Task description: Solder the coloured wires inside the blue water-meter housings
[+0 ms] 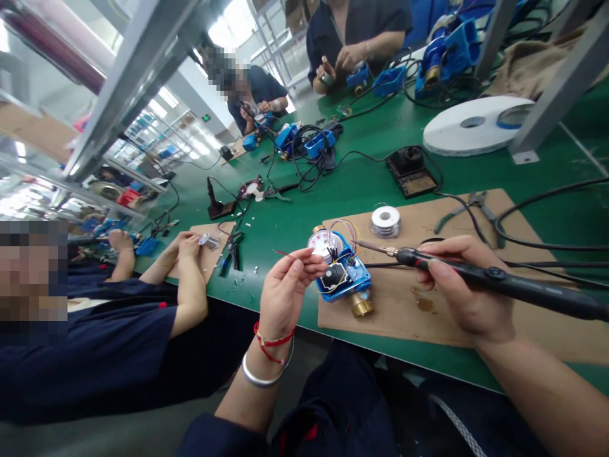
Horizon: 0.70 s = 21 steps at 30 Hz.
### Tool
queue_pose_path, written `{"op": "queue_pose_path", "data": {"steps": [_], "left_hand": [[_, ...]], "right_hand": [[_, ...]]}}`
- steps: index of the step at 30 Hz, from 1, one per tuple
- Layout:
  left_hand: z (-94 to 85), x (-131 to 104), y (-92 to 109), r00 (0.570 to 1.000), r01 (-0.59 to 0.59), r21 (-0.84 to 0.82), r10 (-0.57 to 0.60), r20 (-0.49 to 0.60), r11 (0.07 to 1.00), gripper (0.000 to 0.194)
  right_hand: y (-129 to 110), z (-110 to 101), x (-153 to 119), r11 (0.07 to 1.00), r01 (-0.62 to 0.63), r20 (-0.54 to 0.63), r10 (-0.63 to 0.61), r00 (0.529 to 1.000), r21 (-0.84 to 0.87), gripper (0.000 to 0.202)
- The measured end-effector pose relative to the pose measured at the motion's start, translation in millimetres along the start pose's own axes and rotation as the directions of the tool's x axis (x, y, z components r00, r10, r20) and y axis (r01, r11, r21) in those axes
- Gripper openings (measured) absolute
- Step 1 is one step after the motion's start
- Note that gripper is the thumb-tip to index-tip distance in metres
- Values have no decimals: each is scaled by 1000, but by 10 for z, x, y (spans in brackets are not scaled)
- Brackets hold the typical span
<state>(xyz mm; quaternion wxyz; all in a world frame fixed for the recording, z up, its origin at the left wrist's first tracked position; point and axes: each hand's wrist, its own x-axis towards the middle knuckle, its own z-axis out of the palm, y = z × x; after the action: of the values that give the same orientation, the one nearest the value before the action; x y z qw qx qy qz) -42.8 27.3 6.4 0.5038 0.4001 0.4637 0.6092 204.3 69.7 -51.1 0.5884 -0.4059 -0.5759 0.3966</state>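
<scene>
My right hand [469, 289] is wrapped round a black soldering iron [499, 282], whose thin tip points left above the blue water meter [345, 279]. Between the thumb and fingers of my left hand [290, 282] is a thin dark red wire [284, 254], its end sticking out to the left. The meter lies on a cardboard sheet [399, 324] with its housing uncovered, so wires and a black part inside show. A white round dial sits at its back, and a brass threaded end faces me. Behind it stands a spool of solder wire [385, 222].
Pliers [476, 212] lie on the cardboard at the right, near black cables. A soldering iron stand [413, 171] and a large white disc [469, 130] are farther back. Co-workers sit left and across the green table [285, 219]; a metal post [556, 82] rises at the right.
</scene>
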Motion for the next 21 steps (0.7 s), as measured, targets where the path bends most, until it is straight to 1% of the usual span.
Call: {"op": "queue_pose_path", "data": {"steps": [5,12,18,21], "left_hand": [[-11,-2,13,1000,23,0,-23,-8,1000,23],[-74,0,41,1000,18,18,-18,-10,1000,20],[-79,-5,51,1000,30,10,-30,-10,1000,16],[-108,-18,49,999,49,37,-50,19,998,13]], "right_hand": [[29,2,4,1000,14,-7,-14,1000,10,13],[21,7,2,1000,19,-1,-19,1000,4,14],[-3,24,4,999,19,-6,-19,1000,25,13],[-3,28,8,999,31,5,-31,1000,15,14]]}}
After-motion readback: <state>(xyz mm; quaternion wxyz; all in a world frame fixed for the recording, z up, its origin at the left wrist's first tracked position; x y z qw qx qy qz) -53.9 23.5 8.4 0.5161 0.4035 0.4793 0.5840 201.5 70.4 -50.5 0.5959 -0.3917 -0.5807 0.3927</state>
